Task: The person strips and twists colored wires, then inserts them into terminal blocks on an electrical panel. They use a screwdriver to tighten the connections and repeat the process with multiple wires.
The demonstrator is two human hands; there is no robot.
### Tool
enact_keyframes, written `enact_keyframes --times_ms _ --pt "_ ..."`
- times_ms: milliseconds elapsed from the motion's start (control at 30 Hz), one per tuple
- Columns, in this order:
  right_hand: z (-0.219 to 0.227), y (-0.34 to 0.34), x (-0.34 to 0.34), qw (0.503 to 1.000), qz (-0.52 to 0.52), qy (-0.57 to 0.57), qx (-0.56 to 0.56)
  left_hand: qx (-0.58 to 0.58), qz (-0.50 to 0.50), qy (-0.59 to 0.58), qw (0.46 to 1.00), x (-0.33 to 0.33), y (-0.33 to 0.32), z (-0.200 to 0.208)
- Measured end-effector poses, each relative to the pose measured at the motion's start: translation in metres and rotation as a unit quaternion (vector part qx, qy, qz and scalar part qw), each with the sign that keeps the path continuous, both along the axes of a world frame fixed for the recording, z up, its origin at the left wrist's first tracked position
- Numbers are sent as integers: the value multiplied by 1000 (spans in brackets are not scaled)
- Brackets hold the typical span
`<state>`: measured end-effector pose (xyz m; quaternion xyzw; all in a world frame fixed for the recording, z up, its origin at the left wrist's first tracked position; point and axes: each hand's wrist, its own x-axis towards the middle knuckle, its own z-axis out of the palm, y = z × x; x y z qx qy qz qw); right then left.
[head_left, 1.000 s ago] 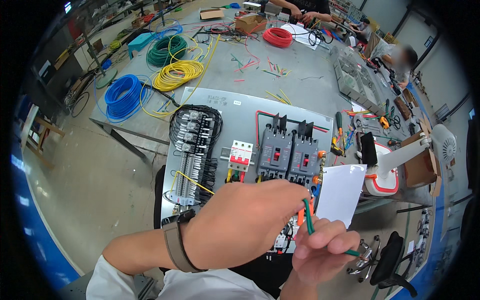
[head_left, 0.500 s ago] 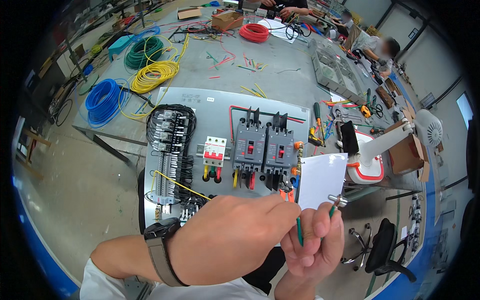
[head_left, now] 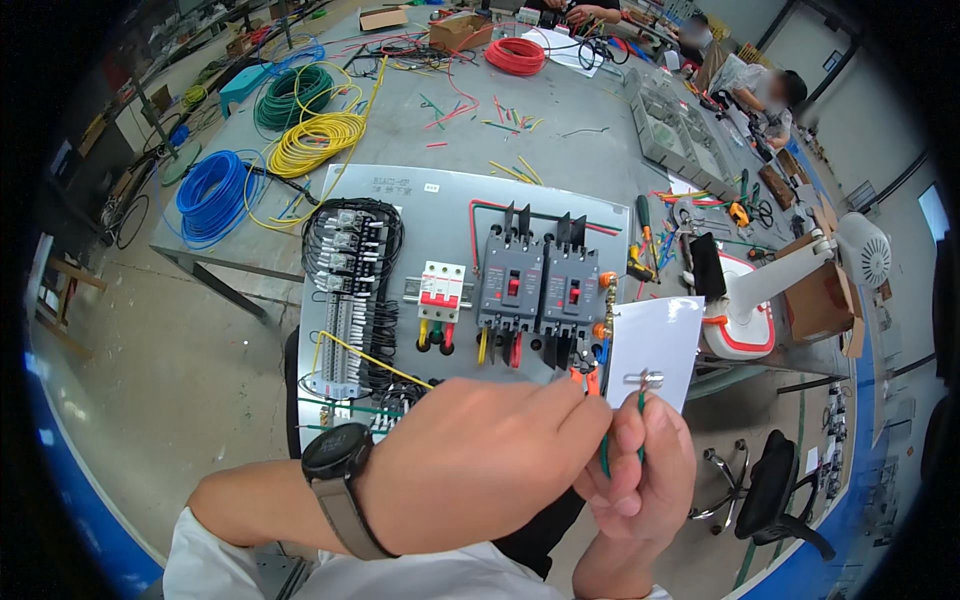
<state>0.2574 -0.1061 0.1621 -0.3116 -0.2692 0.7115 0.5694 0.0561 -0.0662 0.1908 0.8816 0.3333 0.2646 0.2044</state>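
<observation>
My right hand (head_left: 650, 460) pinches a green wire (head_left: 641, 403) between thumb and fingers. Bare copper at the wire's upper end meets a small silver metal pin or screw (head_left: 652, 379), which lies crosswise above the fingertips. My left hand (head_left: 480, 465), with a watch on its wrist, is closed beside the right, its fingertips hidden by its own back. The green wire's lower part shows at its fingers. Beyond the hands lies a metal mounting panel (head_left: 435, 215) with two dark breakers (head_left: 513, 285), a white-and-red breaker (head_left: 441, 290) and a terminal strip (head_left: 343, 345).
Orange-handled pliers (head_left: 590, 381) lie at the panel's lower right, near white paper (head_left: 655, 335). Farther right is a white fan (head_left: 750, 305). Blue (head_left: 212, 198), yellow (head_left: 318, 143) and red (head_left: 515, 57) wire coils lie on the table. Another person (head_left: 770, 95) works at the far right.
Both hands stay closed together. The silver piece and bare wire end have shifted left and up, and the piece now lies more level. The whole view has shifted slightly.
</observation>
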Motion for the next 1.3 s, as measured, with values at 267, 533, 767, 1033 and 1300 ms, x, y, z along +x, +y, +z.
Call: enact_keyframes --times_ms 267,533,767,1033,1300 --pt "-28 -2 1 991 60 45 106 -33 -18 -38 999 -12 7 -11" --pt "-33 1 -9 994 -39 94 41 -11 28 -123 992 -10 8 -21" --pt "-33 1 -6 995 21 56 82 78 76 -114 987 0 4 -31" --pt "-31 -3 -14 991 39 101 80 76 31 -103 991 -9 6 -38" --pt "-22 3 -17 995 38 90 16 77 43 -124 988 -5 5 -42"
